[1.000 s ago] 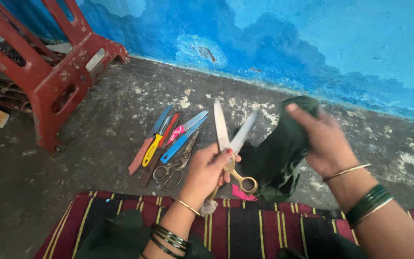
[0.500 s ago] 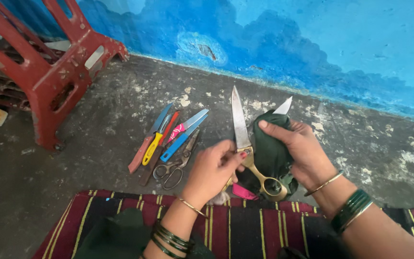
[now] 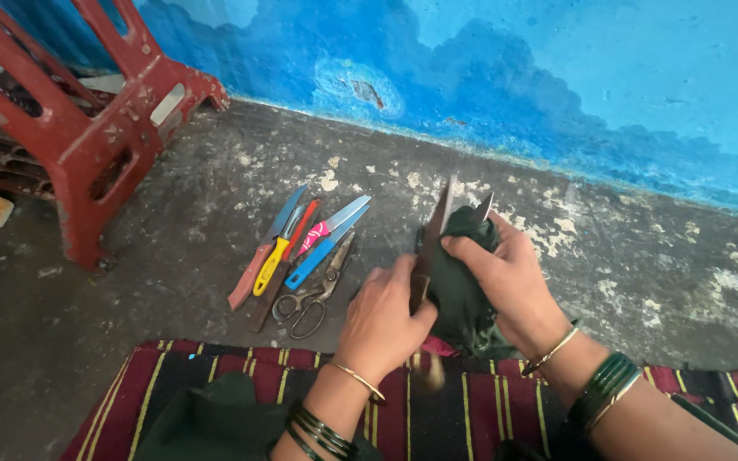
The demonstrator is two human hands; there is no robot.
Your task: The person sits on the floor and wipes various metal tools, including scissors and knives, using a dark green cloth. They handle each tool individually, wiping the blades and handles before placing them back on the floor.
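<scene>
My left hand (image 3: 383, 318) grips a large pair of scissors (image 3: 438, 220) near its pivot, the two steel blades pointing up and away. My right hand (image 3: 506, 275) holds a dark green cloth (image 3: 454, 286) wrapped against the blades, fingers curled over the cloth's top. The scissors' brass handles are hidden behind my left hand and the cloth. Both wrists carry green and gold bangles.
A row of knives (image 3: 296, 243) with coloured handles and a small pair of scissors (image 3: 311, 297) lie on the concrete floor to the left. A red plastic stool (image 3: 87, 128) stands at the far left. A striped maroon mat (image 3: 437, 401) covers the foreground. A blue wall (image 3: 557, 77) is behind.
The scissors' blades have closed closer together and tilted edge-on. My right hand has brought the cloth onto the blades and slid leftward; my left hand has shifted up over the handles.
</scene>
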